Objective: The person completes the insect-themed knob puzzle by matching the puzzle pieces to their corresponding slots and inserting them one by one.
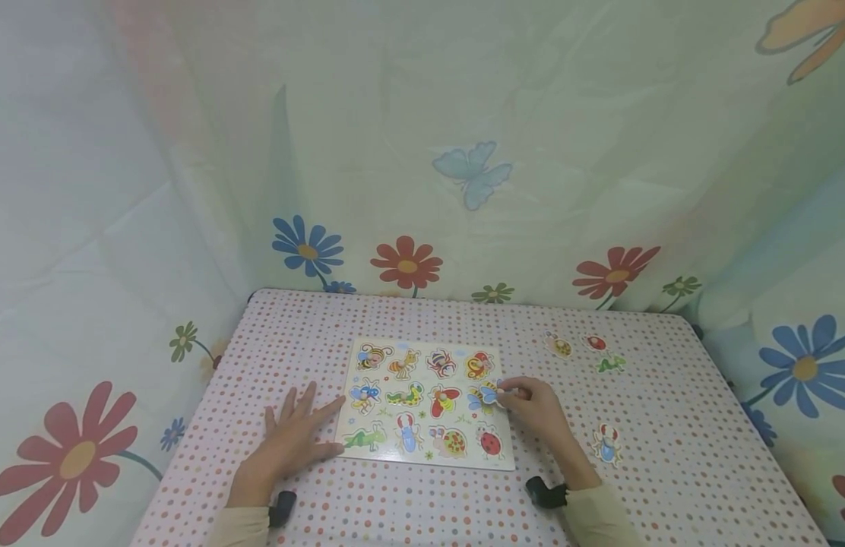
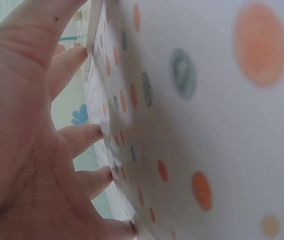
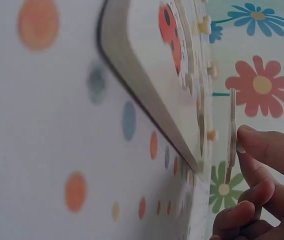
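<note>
A wooden insect puzzle board lies on the table, its rows filled with colourful bug pictures. My left hand rests with spread fingers on the tablecloth, the thumb and index finger at the board's left edge. At the right edge, my right hand pinches a blue-winged bug puzzle piece between thumb and finger. In the right wrist view this thin piece is held edge-on, raised above the board. Around the matching blue-and-yellow bug picture, the held piece overlaps part of it.
Loose puzzle pieces lie right of the board: a spotted bug, a ladybug, a green grasshopper and a stag beetle. The dotted tablecloth covers the table. A flower-printed curtain hangs behind it.
</note>
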`<action>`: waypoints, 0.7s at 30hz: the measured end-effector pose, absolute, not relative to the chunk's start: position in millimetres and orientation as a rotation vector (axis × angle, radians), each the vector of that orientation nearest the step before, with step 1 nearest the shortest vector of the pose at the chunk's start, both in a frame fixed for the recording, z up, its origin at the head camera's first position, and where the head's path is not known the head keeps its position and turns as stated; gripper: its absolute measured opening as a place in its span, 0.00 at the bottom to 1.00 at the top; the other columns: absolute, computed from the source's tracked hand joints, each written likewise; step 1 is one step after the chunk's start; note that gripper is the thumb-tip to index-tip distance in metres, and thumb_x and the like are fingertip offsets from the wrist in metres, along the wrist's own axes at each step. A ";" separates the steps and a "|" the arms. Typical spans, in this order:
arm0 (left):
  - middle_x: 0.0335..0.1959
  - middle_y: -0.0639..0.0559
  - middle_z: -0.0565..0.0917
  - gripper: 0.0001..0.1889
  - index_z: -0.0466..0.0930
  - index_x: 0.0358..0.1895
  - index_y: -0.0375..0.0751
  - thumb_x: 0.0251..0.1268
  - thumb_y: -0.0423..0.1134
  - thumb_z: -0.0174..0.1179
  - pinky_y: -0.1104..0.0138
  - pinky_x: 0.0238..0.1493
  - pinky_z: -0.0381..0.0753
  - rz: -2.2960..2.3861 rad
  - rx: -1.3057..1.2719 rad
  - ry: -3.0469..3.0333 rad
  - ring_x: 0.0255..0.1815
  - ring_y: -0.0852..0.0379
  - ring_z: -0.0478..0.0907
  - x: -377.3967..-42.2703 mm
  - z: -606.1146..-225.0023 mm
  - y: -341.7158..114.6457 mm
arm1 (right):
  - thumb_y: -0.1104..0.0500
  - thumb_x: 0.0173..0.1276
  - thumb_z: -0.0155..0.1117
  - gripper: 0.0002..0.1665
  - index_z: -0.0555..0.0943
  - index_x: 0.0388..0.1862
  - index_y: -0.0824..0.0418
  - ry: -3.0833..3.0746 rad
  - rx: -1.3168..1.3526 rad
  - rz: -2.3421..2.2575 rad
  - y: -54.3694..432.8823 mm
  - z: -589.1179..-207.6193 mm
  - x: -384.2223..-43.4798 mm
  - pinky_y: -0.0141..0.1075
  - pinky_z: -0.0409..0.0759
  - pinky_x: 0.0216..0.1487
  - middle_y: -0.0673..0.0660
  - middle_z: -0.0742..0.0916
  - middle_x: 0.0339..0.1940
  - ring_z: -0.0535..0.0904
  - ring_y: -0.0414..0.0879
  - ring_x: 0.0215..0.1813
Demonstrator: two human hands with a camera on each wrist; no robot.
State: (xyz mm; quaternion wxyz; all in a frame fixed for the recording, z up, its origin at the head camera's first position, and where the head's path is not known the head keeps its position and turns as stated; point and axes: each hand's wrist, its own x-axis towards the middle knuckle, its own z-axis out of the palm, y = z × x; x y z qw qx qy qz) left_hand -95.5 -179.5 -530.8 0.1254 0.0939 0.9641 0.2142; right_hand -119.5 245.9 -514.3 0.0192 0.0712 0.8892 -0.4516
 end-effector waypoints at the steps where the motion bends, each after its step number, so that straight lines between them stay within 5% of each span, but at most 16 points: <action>1: 0.81 0.38 0.44 0.43 0.64 0.75 0.66 0.53 0.63 0.69 0.27 0.66 0.25 0.623 0.272 2.807 0.78 0.28 0.32 -95.5 -530.6 -179.4 | 0.59 0.65 0.70 0.14 0.85 0.47 0.64 2.759 0.222 -1.392 243.9 -514.9 -120.1 0.30 0.63 0.19 0.51 0.70 0.18 0.64 0.43 0.20; 21: 0.81 0.39 0.43 0.43 0.64 0.76 0.67 0.54 0.63 0.68 0.28 0.66 0.24 0.617 0.274 2.807 0.78 0.29 0.32 -95.6 -531.6 -179.5 | 0.62 0.61 0.72 0.11 0.86 0.42 0.64 2.755 0.186 -1.308 228.8 -521.3 -123.3 0.29 0.62 0.19 0.52 0.72 0.21 0.65 0.43 0.21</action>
